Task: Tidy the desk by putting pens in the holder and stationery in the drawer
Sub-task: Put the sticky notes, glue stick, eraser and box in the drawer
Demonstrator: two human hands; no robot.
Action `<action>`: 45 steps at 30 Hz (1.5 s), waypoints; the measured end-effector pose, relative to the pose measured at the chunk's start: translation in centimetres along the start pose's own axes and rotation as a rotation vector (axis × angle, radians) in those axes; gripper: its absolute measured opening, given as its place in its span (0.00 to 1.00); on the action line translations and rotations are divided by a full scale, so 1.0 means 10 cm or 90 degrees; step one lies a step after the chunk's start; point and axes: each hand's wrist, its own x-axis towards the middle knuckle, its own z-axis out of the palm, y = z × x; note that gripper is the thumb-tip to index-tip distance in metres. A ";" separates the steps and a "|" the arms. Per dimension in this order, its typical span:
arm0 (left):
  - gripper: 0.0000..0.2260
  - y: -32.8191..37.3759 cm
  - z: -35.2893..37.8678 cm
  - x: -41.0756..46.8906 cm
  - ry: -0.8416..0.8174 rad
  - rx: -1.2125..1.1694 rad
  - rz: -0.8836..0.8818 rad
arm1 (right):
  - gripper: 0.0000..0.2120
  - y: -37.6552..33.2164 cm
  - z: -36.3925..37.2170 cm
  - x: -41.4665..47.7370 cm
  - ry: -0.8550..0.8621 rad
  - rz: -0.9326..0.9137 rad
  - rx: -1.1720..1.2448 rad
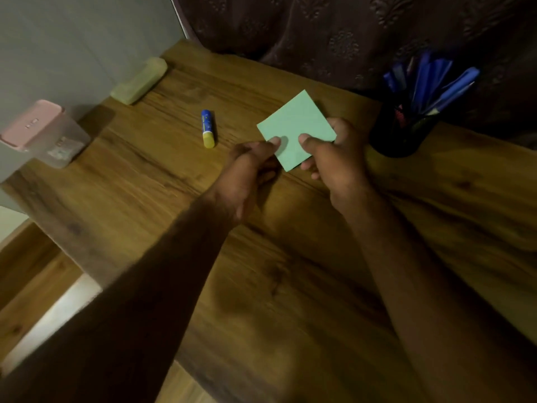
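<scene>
Over the desk (pixel 290 286), just 12 o'clock of frame centre: green paper square (pixel 296 123), held off the wood and tilted, one corner pointing to 12. The left hand (pixel 247 170) pinches its 7 o'clock edge, thumb on top, other fingers curled underneath. The right hand (pixel 337 161) pinches the 5 o'clock edge the same way, thumb on top, fingers wrapped under; a few fingertips show below the lower corner. Thumbs sit near each other, not touching. Can't tell if it's one sheet or a pad.

A glue stick (pixel 207 128) lies flat on the desk at 9 o'clock of the paper, apart from both hands; blue body, yellow cap at its near end. A dark pen holder (pixel 401 138) stands at 3 o'clock of the right hand, just beside it; blue pens (pixel 436 85) fan out of the top, blurred. A pale green case (pixel 139 80) lies at 10 o'clock, against the wall (pixel 72 39). A clear box (pixel 64 144) with a pink lid sits at 9 o'clock by the desk's left edge. A dark curtain (pixel 348 30) hangs behind the desk at 12 to 1 o'clock.
</scene>
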 end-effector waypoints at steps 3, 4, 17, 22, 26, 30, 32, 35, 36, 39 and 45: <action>0.10 -0.09 -0.13 -0.19 -0.042 0.026 -0.008 | 0.19 0.06 0.04 -0.35 -0.017 -0.005 -0.019; 0.10 -0.13 -0.18 -0.27 -0.053 0.037 -0.009 | 0.18 0.09 0.06 -0.45 -0.024 -0.003 -0.023; 0.09 -0.39 -1.46 -1.79 -0.174 0.227 0.096 | 0.06 0.15 0.10 -2.06 -0.271 -0.004 -0.148; 0.12 -0.67 -2.05 -2.35 -0.240 0.279 0.073 | 0.07 0.30 0.32 -2.80 -0.276 0.036 -0.161; 0.12 -0.90 -2.36 -2.68 -0.270 0.280 0.029 | 0.07 0.40 0.48 -3.36 -0.271 0.065 -0.185; 0.11 -1.20 -2.47 -2.85 -0.246 0.282 -0.016 | 0.12 0.58 0.57 -3.81 -0.227 0.129 -0.192; 0.10 -1.37 -2.45 -2.83 -0.202 0.274 -0.033 | 0.13 0.66 0.54 -3.95 -0.193 0.149 -0.180; 0.07 -1.66 -2.38 -2.68 -0.157 0.290 -0.051 | 0.13 0.76 0.40 -4.11 -0.152 0.159 -0.155; 0.06 -1.73 -2.34 -2.62 -0.150 0.300 -0.059 | 0.12 0.78 0.35 -4.15 -0.148 0.161 -0.155; 0.07 -1.90 -2.13 -2.49 -0.140 0.290 -0.088 | 0.11 0.85 0.16 -4.27 -0.133 0.171 -0.153; 0.12 -2.02 -1.76 -2.32 -0.138 0.397 -0.062 | 0.12 0.95 -0.14 -4.38 -0.094 0.193 -0.131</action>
